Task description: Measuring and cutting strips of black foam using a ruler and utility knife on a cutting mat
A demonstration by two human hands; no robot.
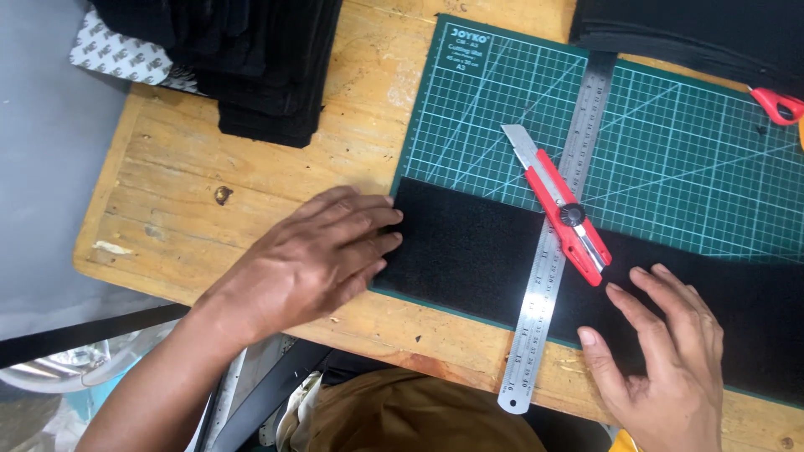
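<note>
We press our left hand (314,255) and right hand (662,351) flat, fingers spread, gripping nothing, on the black fabric strip (469,251) under the steel ruler (557,226)

A worn wooden table (209,180) with scratched planks fills the view in soft, even daylight. Left of it lies a grey floor (38,167). Below its front edge, a black bar (84,333) crosses at a slant.
</note>
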